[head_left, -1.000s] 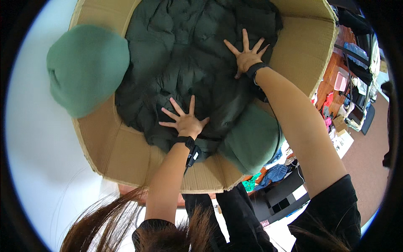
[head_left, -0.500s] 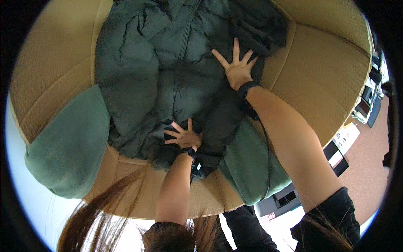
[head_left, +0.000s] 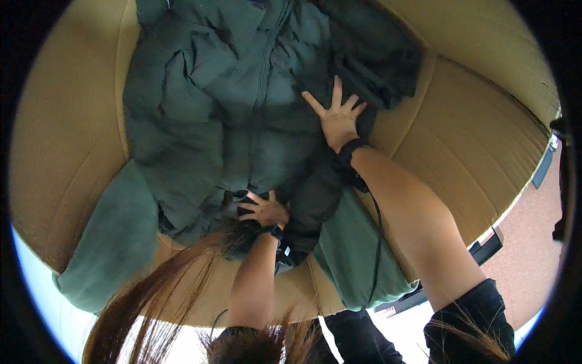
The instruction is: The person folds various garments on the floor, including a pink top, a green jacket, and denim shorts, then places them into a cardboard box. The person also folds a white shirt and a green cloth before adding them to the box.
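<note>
A dark green zip-front jacket [head_left: 188, 115] lies spread out, its zipper running down the middle. My left hand [head_left: 270, 213] rests on its lower part beside the zipper's bottom end, fingers spread and palm down. Farther up and to the right, my right hand [head_left: 341, 124] lies on the jacket near its right side, with its fingers fanned out. Neither hand grips anything. Lighter green cloth [head_left: 112, 236] shows from under the jacket at the lower left, and green cloth [head_left: 357, 261] also shows at the lower right.
A tan surface with creases or seams [head_left: 66, 121] surrounds the jacket; its material is hard to tell. A black cord [head_left: 377, 242] hangs from my right wristband. Long strands of hair [head_left: 163, 279] cross the lower left. Reddish-brown floor [head_left: 533, 261] shows beyond the right edge.
The view has shifted, so the jacket and both hands sit a little lower in the picture and more of the tan surface shows. Both hands remain spread on the jacket.
</note>
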Demonstrator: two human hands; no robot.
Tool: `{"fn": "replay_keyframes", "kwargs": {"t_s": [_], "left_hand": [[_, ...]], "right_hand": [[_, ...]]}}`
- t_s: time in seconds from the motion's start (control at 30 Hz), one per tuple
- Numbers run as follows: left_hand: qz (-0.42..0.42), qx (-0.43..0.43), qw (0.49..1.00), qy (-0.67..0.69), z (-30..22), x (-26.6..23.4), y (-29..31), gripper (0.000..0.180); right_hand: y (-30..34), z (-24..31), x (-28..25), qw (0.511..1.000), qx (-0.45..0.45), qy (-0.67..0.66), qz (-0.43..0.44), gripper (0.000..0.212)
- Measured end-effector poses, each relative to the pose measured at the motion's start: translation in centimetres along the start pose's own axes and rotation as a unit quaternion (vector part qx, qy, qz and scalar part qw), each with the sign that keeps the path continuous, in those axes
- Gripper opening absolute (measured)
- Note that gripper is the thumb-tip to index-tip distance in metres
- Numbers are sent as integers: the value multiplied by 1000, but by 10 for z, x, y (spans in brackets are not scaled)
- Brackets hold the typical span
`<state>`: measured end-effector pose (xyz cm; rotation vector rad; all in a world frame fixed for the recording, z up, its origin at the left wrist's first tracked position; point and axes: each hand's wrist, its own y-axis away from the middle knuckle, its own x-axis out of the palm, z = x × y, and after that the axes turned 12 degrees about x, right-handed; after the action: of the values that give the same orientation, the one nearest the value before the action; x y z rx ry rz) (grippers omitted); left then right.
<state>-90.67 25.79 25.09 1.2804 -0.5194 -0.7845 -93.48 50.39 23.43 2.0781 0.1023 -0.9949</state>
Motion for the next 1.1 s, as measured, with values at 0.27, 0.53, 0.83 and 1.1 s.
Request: {"fn": "replay_keyframes", "kwargs": {"t_s": [0.27, 0.53, 0.83, 1.1], "left_hand": [[-9, 12, 997, 78, 2, -11, 0, 79], [-58, 184, 966, 173, 37, -86, 62, 73], [-406, 140, 903, 25, 99, -169, 18, 132], [-240, 174, 955, 9, 96, -171, -81, 133]], "right_hand": [[-9, 7, 10, 1000, 4, -10, -5, 94], [-20, 10, 30, 999, 19, 4, -27, 104], [-24, 8, 34, 999, 34, 23, -3, 104], [-21, 13, 39, 997, 41, 65, 7, 95]]}}
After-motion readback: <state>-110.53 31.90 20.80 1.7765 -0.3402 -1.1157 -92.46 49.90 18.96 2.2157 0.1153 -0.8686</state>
